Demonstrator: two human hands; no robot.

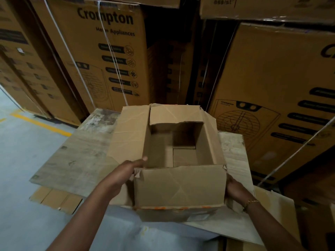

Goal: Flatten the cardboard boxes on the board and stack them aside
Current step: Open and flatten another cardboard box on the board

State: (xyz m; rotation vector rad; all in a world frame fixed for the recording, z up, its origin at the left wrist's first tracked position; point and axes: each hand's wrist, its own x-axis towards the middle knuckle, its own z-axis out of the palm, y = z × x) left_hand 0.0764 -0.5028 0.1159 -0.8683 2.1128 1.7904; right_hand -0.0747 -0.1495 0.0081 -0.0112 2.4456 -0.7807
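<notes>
**Box still upright, flattening not yet begun**

The box stands open on the board, its four top flaps splayed outward and its bottom flaps closed, so it keeps its full shape. The step in hand looks like the first one: getting hold of the box before collapsing it.

The hands are well apart, one at each near corner. The left hand grips the near-left corner, with a fingertip hooked over the rim into the box. The right hand lies against the right wall just behind the near flap. Its fingers are hidden by the cardboard, so I cannot tell whether they grip or only press.

The next move probably calls for opening the bottom. The box would need tipping or lifting so the floor flaps can be pushed out, and then opposite corners pressed together until the walls fold flat. The creased, torn flap edges suggest soft cardboard that should give easily but may buckle off its folds.

Flat cardboard shows under the board's left edge, a likely place for stacking. Tall strapped cartons stand close behind, leaving little room on the far side.
</notes>
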